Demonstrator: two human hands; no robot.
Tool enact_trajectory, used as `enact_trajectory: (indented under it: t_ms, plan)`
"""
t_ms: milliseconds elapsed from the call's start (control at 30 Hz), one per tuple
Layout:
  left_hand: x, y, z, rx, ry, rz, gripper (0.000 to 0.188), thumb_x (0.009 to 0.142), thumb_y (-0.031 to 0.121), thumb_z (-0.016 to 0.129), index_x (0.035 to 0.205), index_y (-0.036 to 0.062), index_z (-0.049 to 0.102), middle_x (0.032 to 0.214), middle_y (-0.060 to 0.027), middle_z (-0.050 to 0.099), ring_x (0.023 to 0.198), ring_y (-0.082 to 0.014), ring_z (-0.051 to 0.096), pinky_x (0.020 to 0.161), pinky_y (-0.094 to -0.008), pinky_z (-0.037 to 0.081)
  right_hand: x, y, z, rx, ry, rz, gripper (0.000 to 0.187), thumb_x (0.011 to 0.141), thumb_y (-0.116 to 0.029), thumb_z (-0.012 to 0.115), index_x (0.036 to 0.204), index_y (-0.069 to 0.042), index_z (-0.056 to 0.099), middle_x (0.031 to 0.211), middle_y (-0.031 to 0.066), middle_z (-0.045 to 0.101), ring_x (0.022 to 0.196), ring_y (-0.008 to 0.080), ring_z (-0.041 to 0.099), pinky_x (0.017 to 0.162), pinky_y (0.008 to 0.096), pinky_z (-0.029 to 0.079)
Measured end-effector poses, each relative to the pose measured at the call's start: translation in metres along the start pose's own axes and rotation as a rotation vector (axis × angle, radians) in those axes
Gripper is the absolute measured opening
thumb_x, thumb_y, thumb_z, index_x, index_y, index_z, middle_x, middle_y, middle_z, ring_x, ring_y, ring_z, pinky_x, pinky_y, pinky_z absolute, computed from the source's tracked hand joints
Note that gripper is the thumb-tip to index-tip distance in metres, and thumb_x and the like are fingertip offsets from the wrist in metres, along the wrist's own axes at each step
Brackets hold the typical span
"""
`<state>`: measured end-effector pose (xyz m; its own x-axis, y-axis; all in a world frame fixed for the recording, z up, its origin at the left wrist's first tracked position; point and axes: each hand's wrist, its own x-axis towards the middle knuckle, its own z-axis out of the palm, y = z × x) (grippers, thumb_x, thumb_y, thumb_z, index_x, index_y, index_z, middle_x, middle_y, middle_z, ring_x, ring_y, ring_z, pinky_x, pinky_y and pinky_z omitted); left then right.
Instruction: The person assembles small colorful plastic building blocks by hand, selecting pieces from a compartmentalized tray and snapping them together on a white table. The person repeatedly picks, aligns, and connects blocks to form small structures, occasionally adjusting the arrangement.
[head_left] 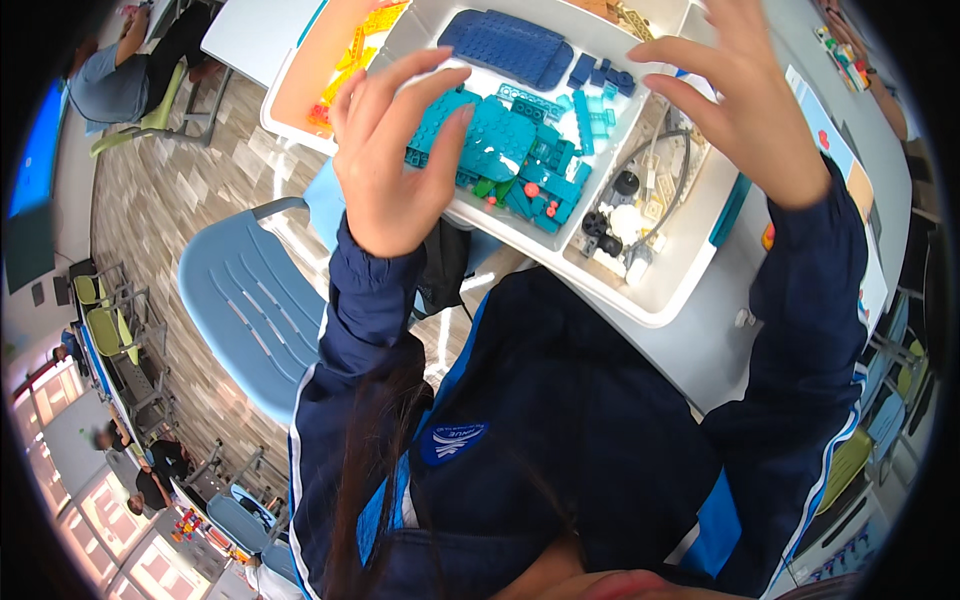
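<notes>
This looks like a classroom, as a compartmented tray [655, 316] of toy bricks [495, 137] sits on a white desk [690, 360] beneath the fingers [452, 142], with a blue moulded chair [240, 262] to their lower left and, farther left, green chairs [107, 332], a lit screen [38, 148] and a seated person [115, 88].
</notes>
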<state>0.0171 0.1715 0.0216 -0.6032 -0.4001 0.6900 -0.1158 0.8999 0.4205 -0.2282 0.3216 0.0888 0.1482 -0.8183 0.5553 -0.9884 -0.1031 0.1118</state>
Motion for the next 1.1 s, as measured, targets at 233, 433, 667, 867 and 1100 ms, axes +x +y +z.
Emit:
enact_trajectory:
  t_ms: [233,433,667,867,1100]
  plan:
    - [0.032,-0.019,0.019,0.037,-0.068,0.015,0.032,0.079,0.003,0.079,0.108,0.0145,0.074,0.121,-0.0014,0.07,0.109,-0.0237,0.065,0.113,-0.0482,0.033,0.037,0.016,0.046,0.219,-0.496,-0.086,0.022,0.072,-0.008,0.075,0.093,-0.003,0.079,0.149,0.0201,0.051,0.137,0.0387,0.043,0.113,0.0436,0.037]
    - [0.031,-0.015,0.023,-0.013,-0.264,-0.044,0.026,0.082,0.003,0.078,0.106,0.0122,0.073,0.119,-0.0021,0.07,0.11,-0.0234,0.064,0.114,-0.051,0.033,0.036,0.031,0.056,0.318,-0.508,-0.192,0.028,0.074,-0.01,0.077,0.102,-0.003,0.078,0.153,0.0204,0.045,0.14,0.0387,0.038,0.114,0.046,0.034]
    - [0.029,-0.012,0.021,-0.019,-0.237,-0.093,0.026,0.081,0.005,0.079,0.106,0.0105,0.074,0.115,-0.0037,0.072,0.107,-0.0253,0.068,0.112,-0.0505,0.038,0.024,0.029,0.069,0.304,-0.438,-0.154,0.028,0.075,-0.011,0.078,0.102,-0.003,0.077,0.149,0.0223,0.046,0.14,0.0385,0.038,0.114,0.0478,0.034]
    - [0.027,-0.013,0.022,-0.049,-0.172,-0.062,0.022,0.082,0.007,0.079,0.104,0.0089,0.075,0.109,-0.007,0.074,0.103,-0.0292,0.069,0.104,-0.0447,0.044,0.021,0.021,0.07,0.284,-0.474,-0.117,0.021,0.07,-0.01,0.079,0.09,-0.005,0.075,0.152,0.0237,0.044,0.14,0.0394,0.038,0.111,0.0473,0.037]
    - [0.028,-0.02,0.028,-0.182,-0.133,-0.08,0.017,0.084,0.006,0.077,0.101,0.0047,0.075,0.102,-0.0114,0.076,0.092,-0.0309,0.072,0.08,-0.0357,0.055,0.019,0.021,0.059,0.374,-0.48,0.072,0.015,0.067,-0.011,0.083,0.079,-0.009,0.073,0.145,0.0177,0.052,0.134,0.0378,0.043,0.106,0.0479,0.04]
